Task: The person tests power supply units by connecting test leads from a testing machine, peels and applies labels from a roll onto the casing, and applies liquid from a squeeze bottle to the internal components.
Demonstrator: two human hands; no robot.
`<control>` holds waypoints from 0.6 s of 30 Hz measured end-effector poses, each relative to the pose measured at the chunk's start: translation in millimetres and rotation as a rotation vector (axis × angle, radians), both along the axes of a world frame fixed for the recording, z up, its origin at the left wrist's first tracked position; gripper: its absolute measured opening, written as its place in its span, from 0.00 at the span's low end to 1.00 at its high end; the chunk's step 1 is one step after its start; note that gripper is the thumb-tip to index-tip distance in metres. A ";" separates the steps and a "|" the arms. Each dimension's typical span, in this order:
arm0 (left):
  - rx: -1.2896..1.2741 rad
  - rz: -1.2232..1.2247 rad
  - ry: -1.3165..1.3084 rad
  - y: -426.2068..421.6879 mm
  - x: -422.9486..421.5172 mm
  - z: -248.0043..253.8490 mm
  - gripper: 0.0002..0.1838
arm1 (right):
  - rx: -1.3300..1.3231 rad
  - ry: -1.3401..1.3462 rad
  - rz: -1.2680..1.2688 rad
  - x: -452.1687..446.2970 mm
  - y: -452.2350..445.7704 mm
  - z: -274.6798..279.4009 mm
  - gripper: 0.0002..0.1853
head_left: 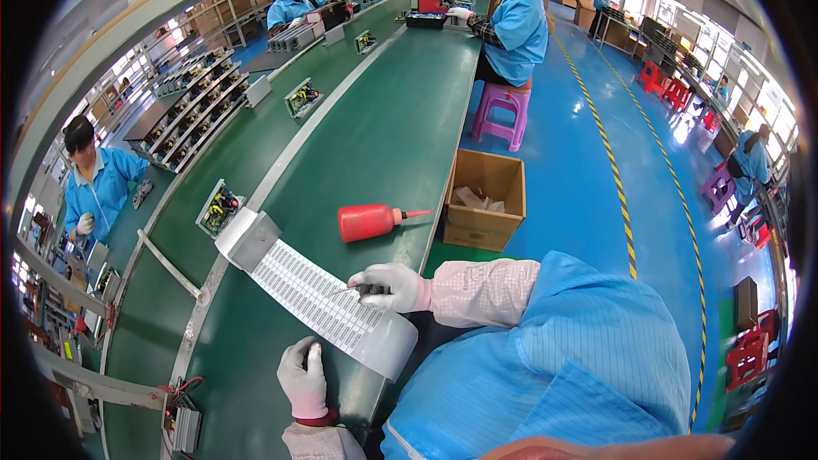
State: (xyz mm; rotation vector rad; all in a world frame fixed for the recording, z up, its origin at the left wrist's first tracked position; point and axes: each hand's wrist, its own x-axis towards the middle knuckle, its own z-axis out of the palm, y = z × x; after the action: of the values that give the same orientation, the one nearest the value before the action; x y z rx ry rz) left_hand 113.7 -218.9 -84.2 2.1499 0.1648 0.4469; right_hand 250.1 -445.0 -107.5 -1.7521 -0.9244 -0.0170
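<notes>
A long sheet of printed labels [315, 294] lies across the green belt, its near end a blank strip curling over the belt's edge. My right hand [392, 287], in a white glove, is closed over the labels around a dark, thin metal tool that looks like tweezers [371, 290]. To the left of the sheet's near end is my left hand [303, 382], also gloved, apart from the sheet. Its thumb and fingertips are drawn together; anything between them is too small to make out. A grey metal block [257, 243] sits on the sheet's far end.
A red squeeze bottle [366, 223] lies on the belt beyond my right hand. Circuit board units [220, 207] stand along the left lane. An open cardboard box [484, 220] stands on the right. Co-workers [515, 25] sit along the line. A metal bar [170, 264] crosses the left side.
</notes>
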 end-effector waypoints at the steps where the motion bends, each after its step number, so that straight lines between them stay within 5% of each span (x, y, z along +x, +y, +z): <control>1: 0.004 0.000 -0.002 0.1 0.7 0.0 0.10 | 0.001 -0.001 -0.002 0.6 0.0 0.5 0.20; 18: -0.009 -0.007 -0.023 0.3 1.2 -2.8 0.10 | -0.024 0.004 -0.012 0.6 0.0 -0.2 0.20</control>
State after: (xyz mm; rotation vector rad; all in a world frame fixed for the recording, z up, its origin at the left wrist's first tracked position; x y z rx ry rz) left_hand 115.0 -218.6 -87.0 2.1351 0.1458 0.4652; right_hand 250.8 -445.0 -107.6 -1.7791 -0.9146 -0.0106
